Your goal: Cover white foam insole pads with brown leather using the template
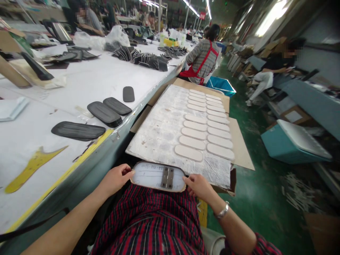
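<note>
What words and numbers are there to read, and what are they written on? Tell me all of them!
Nothing reads clearly.
Oval plate: handwriting, too blurred to read.
Red sign far off: too small to read.
Yellow panel: white mark, too unclear.

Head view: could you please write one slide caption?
Both hands hold a translucent oval plate with a metal hinge, near a board bearing pale oval pieces.

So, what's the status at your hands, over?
Left hand, right hand: pinching opposite ends of hinged oblong template. Board with pale oblong pieces just beyond.
</note>
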The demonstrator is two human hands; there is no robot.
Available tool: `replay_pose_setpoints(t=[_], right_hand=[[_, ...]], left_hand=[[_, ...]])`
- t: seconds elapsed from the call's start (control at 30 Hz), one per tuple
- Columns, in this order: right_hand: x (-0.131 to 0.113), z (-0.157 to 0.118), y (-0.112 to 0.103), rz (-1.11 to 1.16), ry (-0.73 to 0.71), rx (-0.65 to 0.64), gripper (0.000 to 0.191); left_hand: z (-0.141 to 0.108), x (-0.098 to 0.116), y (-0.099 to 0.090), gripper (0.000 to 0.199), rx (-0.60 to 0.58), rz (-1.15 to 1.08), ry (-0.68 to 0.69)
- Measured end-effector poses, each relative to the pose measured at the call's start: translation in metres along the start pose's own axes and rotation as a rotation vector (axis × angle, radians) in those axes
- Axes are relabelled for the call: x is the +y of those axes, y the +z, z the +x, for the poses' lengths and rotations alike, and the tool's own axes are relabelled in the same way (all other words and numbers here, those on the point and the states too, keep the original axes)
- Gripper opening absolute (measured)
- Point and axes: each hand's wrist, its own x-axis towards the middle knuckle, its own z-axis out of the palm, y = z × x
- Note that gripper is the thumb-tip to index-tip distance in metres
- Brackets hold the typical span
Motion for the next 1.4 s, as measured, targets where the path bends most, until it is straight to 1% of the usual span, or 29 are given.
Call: replay_pose_setpoints(t=[0.1,0.2,0.3,0.43,0.57,0.77,0.97,1.03,1.17,1.23,1.4], right_hand=[[-0.003,0.001,0.0,-0.078,-0.054,0.025,0.037],[-0.006,-0.003,0.001,-0.157,-0.105,0.052,0.035],[-0.006,-0.005,0.001,-0.18,-0.129,0.054,0.035],[0.0,-0.005,0.0,-0.098,-0.105,-0.01,0.032],[0.007,-0.005,0.002,0.005,-0.063,-0.053,0.029],[0.008,-0.007,0.001,0.18,0.021,-0.113,0.026],[0.005,-0.009,0.0,0.229,0.045,-0.13,0.025],[0.004,-0.01,0.0,0.234,0.05,-0.134,0.026],[0.003,-0.01,0.001,0.232,0.054,-0.128,0.026],[0.002,-0.009,0.002,0.236,0.063,-0.12,0.025],[0.002,-0.01,0.002,0.266,0.101,-0.11,0.024]], left_hand=[[0.002,0.004,-0.002,0.042,-0.006,-0.064,-0.042],[0.001,0.006,-0.003,0.038,-0.06,-0.171,-0.07],[0.0,0.003,-0.003,0.035,-0.083,-0.22,-0.057],[0.001,-0.002,-0.002,0.03,-0.064,-0.175,-0.043],[0.003,-0.001,0.001,0.027,-0.042,-0.187,-0.062],[0.002,0.003,0.006,0.023,-0.025,-0.273,-0.144],[-0.003,0.007,0.007,0.026,-0.029,-0.334,-0.206],[-0.005,0.01,0.004,0.028,-0.022,-0.306,-0.189],[-0.004,0.015,-0.004,0.021,0.032,-0.084,-0.073],[0.001,0.016,-0.005,0.017,0.018,-0.082,-0.091],[0.01,0.01,0.001,0.011,-0.071,-0.26,-0.215]])
